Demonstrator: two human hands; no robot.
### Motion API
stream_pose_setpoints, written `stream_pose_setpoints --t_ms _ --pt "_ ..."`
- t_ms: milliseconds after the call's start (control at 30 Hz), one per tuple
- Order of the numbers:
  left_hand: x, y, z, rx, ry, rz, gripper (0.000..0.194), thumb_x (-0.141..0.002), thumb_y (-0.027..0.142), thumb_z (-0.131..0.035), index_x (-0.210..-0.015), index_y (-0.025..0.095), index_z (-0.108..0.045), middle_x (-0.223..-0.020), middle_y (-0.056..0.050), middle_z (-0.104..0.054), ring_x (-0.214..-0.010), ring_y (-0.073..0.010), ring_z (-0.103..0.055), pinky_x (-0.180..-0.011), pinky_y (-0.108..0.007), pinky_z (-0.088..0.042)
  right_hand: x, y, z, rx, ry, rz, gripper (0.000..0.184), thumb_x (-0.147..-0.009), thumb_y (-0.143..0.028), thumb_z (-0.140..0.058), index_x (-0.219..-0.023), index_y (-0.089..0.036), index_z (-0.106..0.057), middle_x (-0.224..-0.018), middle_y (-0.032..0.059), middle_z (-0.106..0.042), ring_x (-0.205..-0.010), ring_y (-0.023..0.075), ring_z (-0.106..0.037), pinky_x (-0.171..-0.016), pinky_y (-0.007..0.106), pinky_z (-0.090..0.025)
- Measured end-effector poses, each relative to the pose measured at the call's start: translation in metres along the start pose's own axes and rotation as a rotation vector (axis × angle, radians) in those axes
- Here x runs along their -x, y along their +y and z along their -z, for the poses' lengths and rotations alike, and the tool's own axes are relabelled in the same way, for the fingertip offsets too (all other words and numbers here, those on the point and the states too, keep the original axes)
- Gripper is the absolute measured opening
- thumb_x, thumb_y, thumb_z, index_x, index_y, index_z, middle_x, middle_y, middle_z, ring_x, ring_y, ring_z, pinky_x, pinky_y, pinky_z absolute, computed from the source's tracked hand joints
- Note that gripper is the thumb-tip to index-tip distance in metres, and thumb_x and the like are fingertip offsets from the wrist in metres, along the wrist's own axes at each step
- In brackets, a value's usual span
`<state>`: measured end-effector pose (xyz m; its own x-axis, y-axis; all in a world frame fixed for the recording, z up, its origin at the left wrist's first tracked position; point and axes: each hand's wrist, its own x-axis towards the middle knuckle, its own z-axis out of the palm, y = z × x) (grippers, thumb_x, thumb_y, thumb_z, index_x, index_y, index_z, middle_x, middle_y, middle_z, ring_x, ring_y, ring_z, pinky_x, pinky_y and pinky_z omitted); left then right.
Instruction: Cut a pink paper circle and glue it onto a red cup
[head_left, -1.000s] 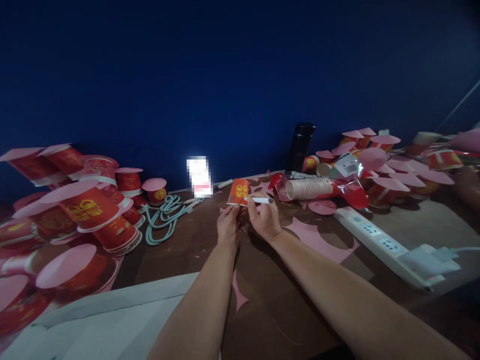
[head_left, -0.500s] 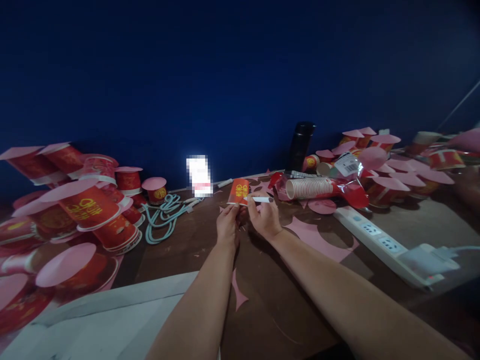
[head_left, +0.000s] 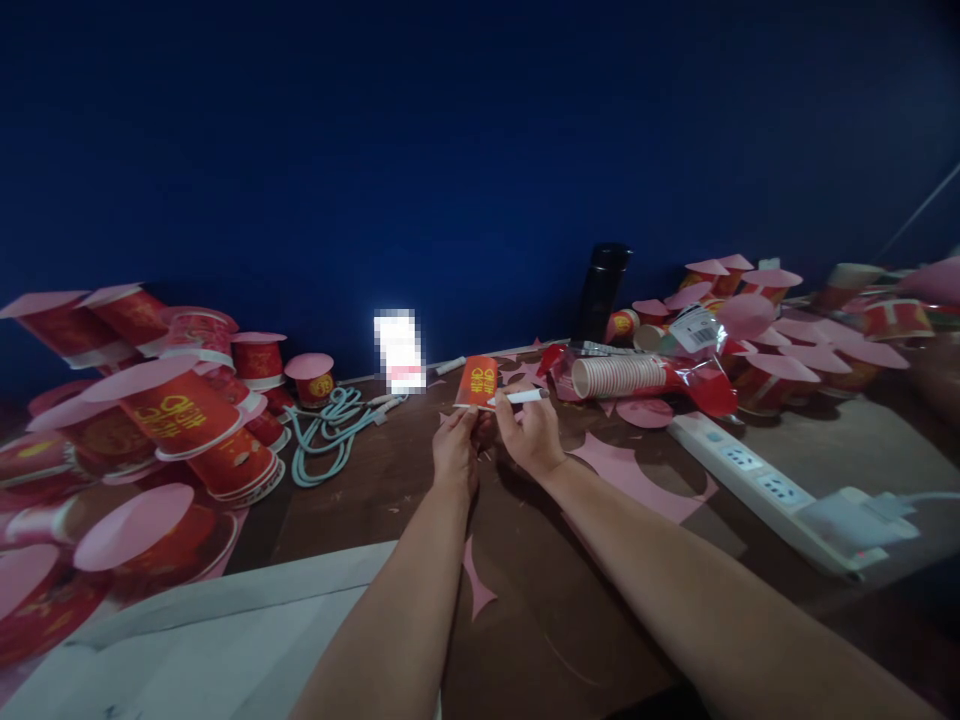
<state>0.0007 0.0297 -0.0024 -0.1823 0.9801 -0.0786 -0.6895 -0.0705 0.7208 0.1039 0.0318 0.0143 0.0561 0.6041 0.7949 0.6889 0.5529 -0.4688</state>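
Note:
A red paper cup (head_left: pixel 477 379) with gold characters is held upside down over the brown table, its white rim toward me. My left hand (head_left: pixel 456 447) is closed on the cup's rim from below left. In my right hand (head_left: pixel 532 430) is a white marker pen (head_left: pixel 519 397) with a dark end, its tip pointing left at the cup's lower right edge. Whether the tip touches the cup I cannot tell. The far side of the cup is hidden.
Red cups topped with pink paper discs (head_left: pixel 180 410) are piled at left, and more (head_left: pixel 776 375) at right. Around the hands lie a teal cable (head_left: pixel 322 450), a bagged cup stack (head_left: pixel 619 377), a power strip (head_left: pixel 750 480), pink scraps (head_left: pixel 630 475) and a black flask (head_left: pixel 604 290).
The outer end of the marker pen has tipped up slightly as my right hand shifted a little. The cup and my left hand stay nearly in place.

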Motion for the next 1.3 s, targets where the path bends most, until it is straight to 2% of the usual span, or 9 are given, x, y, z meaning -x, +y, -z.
stream_pose_setpoints --t_ms 233,833,1300 --pt "-0.0010 -0.0006 0.0005 0.012 0.013 0.005 0.022 -0.055 0.021 -0.078 -0.070 0.011 -0.066 -0.067 -0.003 -0.066 -0.063 -0.0104 -0.063 -0.065 -0.021 -0.050 -0.0009 0.0005 0.0010 -0.005 -0.007 -0.021 0.018 -0.087 -0.030 -0.048 -0.082 -0.018 -0.061 -0.080 0.0064 -0.067 -0.075 0.0192 -0.061 -0.071 0.032 -0.047" --pt "-0.0007 0.0020 0.0013 0.045 0.042 0.038 0.016 -0.058 0.018 -0.074 -0.070 0.011 -0.065 -0.067 -0.003 -0.066 -0.064 -0.0110 -0.064 -0.066 -0.022 -0.051 -0.0003 -0.0003 0.0007 0.036 0.028 0.021 0.015 -0.087 -0.027 -0.048 -0.084 -0.018 -0.059 -0.085 0.0077 -0.068 -0.082 0.0221 -0.060 -0.079 0.036 -0.046" --pt "-0.0007 0.0025 0.0009 0.040 0.061 0.046 0.015 -0.061 0.015 -0.072 -0.073 0.010 -0.065 -0.069 -0.004 -0.067 -0.063 -0.0108 -0.064 -0.063 -0.020 -0.052 -0.0007 0.0046 -0.0005 0.036 0.054 0.047 0.017 -0.089 -0.028 -0.047 -0.086 -0.017 -0.059 -0.085 0.0080 -0.068 -0.083 0.0214 -0.061 -0.080 0.035 -0.046"
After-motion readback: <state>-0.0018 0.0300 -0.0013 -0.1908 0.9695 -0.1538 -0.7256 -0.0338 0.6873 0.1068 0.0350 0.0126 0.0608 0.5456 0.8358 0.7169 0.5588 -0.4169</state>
